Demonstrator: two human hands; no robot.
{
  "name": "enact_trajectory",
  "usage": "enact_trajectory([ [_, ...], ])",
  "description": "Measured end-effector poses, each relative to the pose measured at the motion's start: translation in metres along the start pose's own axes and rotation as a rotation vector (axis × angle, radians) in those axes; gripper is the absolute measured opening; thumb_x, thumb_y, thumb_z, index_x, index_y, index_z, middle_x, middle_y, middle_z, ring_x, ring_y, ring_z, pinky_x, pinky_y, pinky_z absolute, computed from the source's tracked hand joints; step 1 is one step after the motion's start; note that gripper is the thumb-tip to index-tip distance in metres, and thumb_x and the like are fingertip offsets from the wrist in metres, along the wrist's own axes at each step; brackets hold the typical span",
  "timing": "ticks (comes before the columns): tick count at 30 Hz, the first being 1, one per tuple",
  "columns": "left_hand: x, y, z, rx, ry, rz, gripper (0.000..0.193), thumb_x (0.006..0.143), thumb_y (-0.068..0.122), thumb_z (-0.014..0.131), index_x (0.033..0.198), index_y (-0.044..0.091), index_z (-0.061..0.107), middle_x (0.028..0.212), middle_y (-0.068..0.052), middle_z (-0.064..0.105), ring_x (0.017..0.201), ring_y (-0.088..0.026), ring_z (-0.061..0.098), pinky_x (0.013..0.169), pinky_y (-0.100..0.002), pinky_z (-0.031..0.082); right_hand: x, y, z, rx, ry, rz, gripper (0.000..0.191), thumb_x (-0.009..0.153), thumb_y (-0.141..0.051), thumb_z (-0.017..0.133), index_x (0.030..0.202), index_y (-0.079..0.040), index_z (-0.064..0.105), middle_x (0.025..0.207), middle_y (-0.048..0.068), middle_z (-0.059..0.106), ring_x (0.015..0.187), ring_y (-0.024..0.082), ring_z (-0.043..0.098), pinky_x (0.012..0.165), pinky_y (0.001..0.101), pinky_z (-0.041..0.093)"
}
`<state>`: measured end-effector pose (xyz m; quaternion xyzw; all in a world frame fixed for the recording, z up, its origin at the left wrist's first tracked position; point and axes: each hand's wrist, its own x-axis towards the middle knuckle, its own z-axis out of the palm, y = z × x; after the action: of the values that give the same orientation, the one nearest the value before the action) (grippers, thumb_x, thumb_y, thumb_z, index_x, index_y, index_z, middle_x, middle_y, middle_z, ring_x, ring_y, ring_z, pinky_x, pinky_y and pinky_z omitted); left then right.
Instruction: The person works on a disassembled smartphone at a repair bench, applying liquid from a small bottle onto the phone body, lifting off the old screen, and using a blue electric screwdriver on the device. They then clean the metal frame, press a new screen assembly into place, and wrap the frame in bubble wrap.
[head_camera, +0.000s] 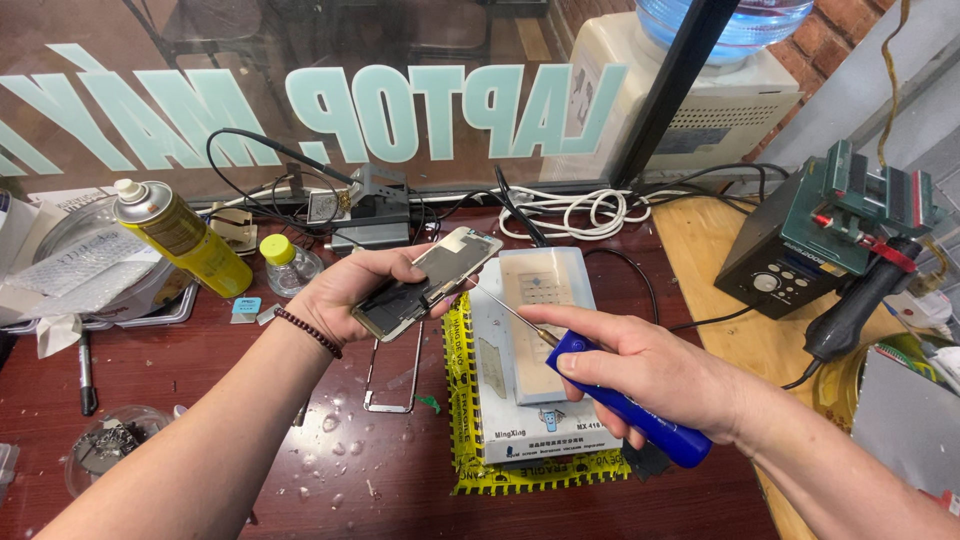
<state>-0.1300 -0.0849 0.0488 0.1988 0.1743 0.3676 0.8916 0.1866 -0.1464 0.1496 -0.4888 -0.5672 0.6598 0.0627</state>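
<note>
Left hand (350, 290) holds phone (425, 282) above reddish wooden table (340, 470).

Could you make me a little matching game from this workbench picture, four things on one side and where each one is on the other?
Things:
1. opened phone
2. blue-handled screwdriver
3. yellow spray can
4. bare metal phone frame

Places:
A. lying flat on the dark red table, under the phone
B. held in the right hand, tip at the phone's edge
C. held up in the left hand
D. tilted at the far left, by a small yellow-capped bottle

Pairs: 1-C, 2-B, 3-D, 4-A
</note>
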Motion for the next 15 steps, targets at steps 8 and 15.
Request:
enact_trajectory([
  [8, -0.0002, 0.0005, 0.0026, -0.054, -0.021, -0.018, 0.073, 0.086, -0.009, 0.048, 0.157, -0.003, 0.032, 0.146, -0.03, 0.049, 0.131, -0.037, 0.058, 0.101, -0.045, 0.058, 0.002, -0.0014, -0.004, 0.0, 0.02, 0.029, 0.072, 0.089, -0.026, 0.061, 0.158, -0.039, 0.048, 0.081, 0.002, 0.057, 0.045, 0.011, 0.054, 0.038, 0.0278, 0.048],
  [15, -0.0005, 0.0002, 0.0013, -0.023, -0.017, -0.011, 0.072, 0.086, -0.007, 0.048, 0.157, -0.003, 0.032, 0.145, -0.032, 0.05, 0.13, -0.037, 0.058, 0.101, -0.044, 0.058, 0.0024, -0.003, -0.0036, -0.025, 0.023, 0.041, 0.072, 0.088, -0.025, 0.061, 0.157, -0.04, 0.048, 0.08, 0.002, 0.057, 0.045, 0.011, 0.054, 0.038, 0.0281, 0.049],
])
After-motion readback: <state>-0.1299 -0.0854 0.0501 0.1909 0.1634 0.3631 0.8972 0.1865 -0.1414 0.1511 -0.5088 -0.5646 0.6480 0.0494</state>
